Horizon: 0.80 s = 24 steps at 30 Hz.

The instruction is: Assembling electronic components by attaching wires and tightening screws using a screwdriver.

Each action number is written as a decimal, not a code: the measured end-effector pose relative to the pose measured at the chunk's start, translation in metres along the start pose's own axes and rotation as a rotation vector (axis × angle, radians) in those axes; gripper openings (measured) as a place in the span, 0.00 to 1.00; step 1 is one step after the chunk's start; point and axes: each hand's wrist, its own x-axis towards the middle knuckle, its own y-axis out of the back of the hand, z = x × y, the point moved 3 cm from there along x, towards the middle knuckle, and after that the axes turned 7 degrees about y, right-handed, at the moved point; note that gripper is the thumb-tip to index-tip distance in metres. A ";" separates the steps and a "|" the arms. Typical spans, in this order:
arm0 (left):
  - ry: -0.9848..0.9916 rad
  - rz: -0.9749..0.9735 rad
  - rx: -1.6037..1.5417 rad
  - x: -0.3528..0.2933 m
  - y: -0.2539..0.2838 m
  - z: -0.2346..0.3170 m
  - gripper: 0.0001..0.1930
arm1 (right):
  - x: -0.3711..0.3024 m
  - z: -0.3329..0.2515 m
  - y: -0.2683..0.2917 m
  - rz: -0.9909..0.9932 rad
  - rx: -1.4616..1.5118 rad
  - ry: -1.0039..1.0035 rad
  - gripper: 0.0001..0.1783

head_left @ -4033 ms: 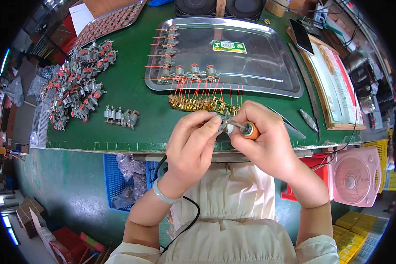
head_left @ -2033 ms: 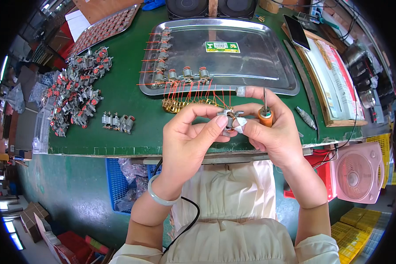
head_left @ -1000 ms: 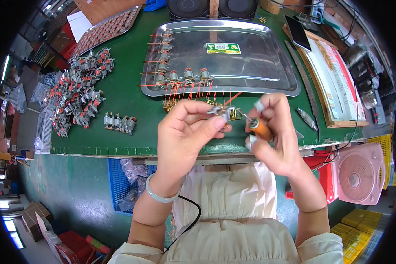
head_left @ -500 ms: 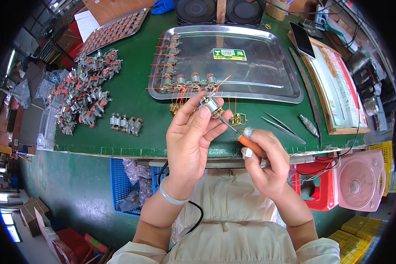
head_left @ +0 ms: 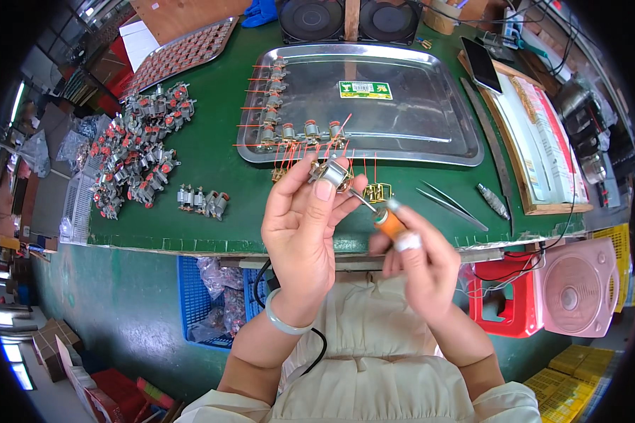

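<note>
Between the thumb and fingers of my left hand (head_left: 300, 236) is a small silver motor-like part (head_left: 329, 175), held over the table's front. It has brass-coloured metal at its lower side. A screwdriver (head_left: 389, 223) with an orange handle is in my right hand (head_left: 427, 264), its shaft pointing up-left to the part. The tip's exact contact is hidden by my left fingers. White wraps show on my right fingers, which are smeared by motion. Just beyond my hands, similar parts with red wires line the left and near sides of a steel tray (head_left: 478, 137). Brass frames (head_left: 379, 192) lie beside my left fingertips.
A heap of silver parts (head_left: 137, 151) sits at left, with a short row (head_left: 202, 199) nearer. Tweezers (head_left: 451, 206), a small pointed tool (head_left: 493, 201) and a long flat strip (head_left: 488, 134) lie at right. Beyond are a phone (head_left: 481, 65) and black fans (head_left: 312, 20).
My right hand has shifted slightly, its fingers changing position around the screwdriver handle. The held part has tilted a little and moved slightly left with my left hand.
</note>
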 end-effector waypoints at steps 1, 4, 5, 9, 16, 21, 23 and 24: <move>-0.029 -0.004 -0.002 -0.001 0.000 0.001 0.17 | -0.001 0.009 0.001 -0.001 0.493 -0.330 0.13; -0.037 -0.004 0.017 -0.002 0.003 0.004 0.17 | -0.005 0.008 -0.010 0.019 1.527 -1.006 0.11; -0.037 -0.004 0.017 -0.002 0.002 0.005 0.17 | -0.004 0.002 -0.011 0.019 1.527 -1.006 0.11; -0.076 -0.016 0.049 -0.004 -0.002 0.006 0.17 | -0.003 -0.003 -0.013 0.135 0.624 -0.519 0.13; -0.118 -0.011 0.049 -0.006 0.004 0.009 0.17 | -0.002 0.007 -0.011 -0.132 1.280 -1.026 0.14; -0.109 0.001 0.049 -0.005 0.002 0.008 0.17 | 0.002 0.002 -0.004 0.157 0.288 -0.379 0.22; -0.114 0.004 0.042 -0.005 0.005 0.008 0.17 | -0.002 0.011 -0.001 -0.307 0.697 -0.949 0.19; -0.115 -0.006 0.048 -0.004 0.005 0.009 0.17 | -0.007 0.015 -0.007 -0.217 0.913 -1.012 0.19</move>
